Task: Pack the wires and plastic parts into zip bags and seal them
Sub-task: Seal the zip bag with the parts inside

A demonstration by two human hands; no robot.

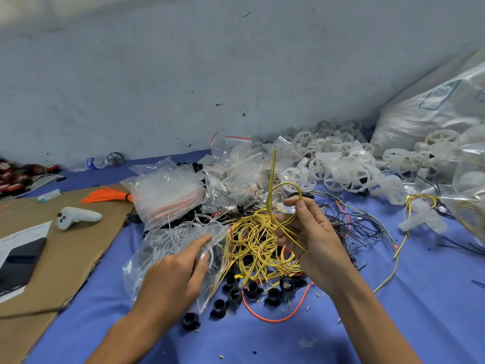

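Two hands work over a blue cloth. The right hand pinches a looped yellow wire between thumb and fingers, above a tangled pile. The left hand pinches a clear bag just left of it. Black caps lie in front, white wheels crowd behind, and a controller sits on cardboard.

**Wires Centre, Wheels Behind**

Yellow-striped wires are lying piled in the middle of the blue cloth-covered table, small black plastic caps sitting before them. A clear plastic zip bag is lying just left, touching the pile. A brown cardboard sheet is covering the left edge, carrying a white controller. White spoked plastic wheels are lying heaped along the far edge, a large clear plastic sack standing at the far right corner.
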